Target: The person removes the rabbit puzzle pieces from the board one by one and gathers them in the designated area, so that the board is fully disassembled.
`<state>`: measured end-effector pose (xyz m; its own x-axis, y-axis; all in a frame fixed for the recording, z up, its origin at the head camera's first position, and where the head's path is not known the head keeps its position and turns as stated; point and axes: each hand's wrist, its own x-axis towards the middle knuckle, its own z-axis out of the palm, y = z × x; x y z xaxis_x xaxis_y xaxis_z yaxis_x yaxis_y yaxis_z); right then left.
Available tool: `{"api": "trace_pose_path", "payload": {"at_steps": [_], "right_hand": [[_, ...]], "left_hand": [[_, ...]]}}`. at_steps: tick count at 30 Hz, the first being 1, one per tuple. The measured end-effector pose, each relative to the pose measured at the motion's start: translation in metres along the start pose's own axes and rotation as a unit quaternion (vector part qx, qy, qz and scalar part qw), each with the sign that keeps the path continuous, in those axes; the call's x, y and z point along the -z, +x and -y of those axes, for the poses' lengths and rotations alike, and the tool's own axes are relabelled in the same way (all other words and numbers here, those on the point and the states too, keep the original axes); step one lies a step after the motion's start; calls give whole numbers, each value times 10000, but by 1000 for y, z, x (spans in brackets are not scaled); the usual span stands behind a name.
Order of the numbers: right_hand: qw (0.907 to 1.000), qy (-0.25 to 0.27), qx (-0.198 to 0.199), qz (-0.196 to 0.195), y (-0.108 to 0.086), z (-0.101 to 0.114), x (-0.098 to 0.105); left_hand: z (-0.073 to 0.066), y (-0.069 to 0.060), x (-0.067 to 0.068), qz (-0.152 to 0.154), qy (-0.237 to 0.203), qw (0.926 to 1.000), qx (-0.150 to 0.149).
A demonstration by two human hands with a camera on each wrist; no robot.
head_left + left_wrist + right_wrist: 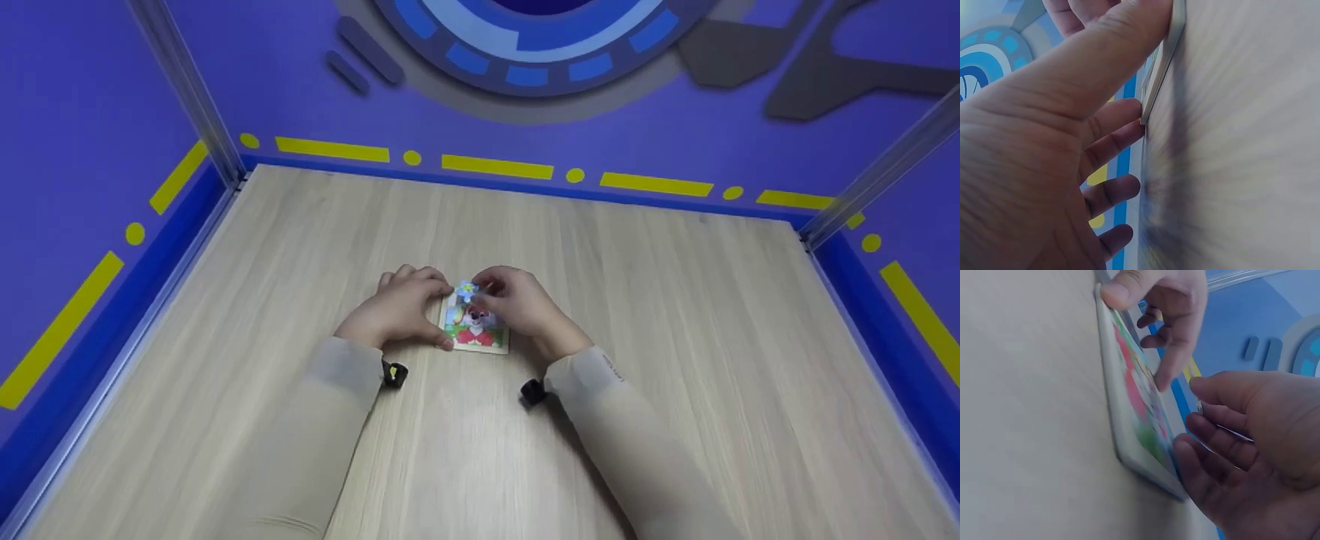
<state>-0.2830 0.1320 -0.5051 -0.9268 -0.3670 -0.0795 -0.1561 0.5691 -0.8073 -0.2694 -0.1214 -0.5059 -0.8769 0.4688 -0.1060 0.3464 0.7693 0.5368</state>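
A small jigsaw puzzle board with a cartoon animal in red and a pale rim lies flat on the table. My left hand holds it at the left side, the thumb on the near corner and a finger by the far corner. Above the far part of the board, my right hand pinches a light-blue puzzle piece with a yellow mark. Only the thin edge of this piece shows between thumb and finger in the right wrist view. Other right fingers are beside the board's rim.
The wooden table extends on all sides of the board. Blue-purple panels with yellow dashes wall it at the back, left and right. Metal posts stand in the back corners. Dark wrist devices sit at both cuffs.
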Motion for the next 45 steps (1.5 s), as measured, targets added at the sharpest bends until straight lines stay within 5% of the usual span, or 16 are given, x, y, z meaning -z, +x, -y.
{"api": "trace_pose_path", "payload": {"at_steps": [7, 23, 45], "right_hand": [[9996, 268, 10, -9, -13, -13, 25], [9914, -842, -92, -996, -18, -57, 79], [9796, -1516, -218, -1300, -10, -84, 84]], "left_hand": [[-2, -1, -1, 13, -63, 9999, 89], [-5, 0, -1, -21, 4, 9999, 160], [-5, -1, 0, -3, -105, 9997, 208]]}}
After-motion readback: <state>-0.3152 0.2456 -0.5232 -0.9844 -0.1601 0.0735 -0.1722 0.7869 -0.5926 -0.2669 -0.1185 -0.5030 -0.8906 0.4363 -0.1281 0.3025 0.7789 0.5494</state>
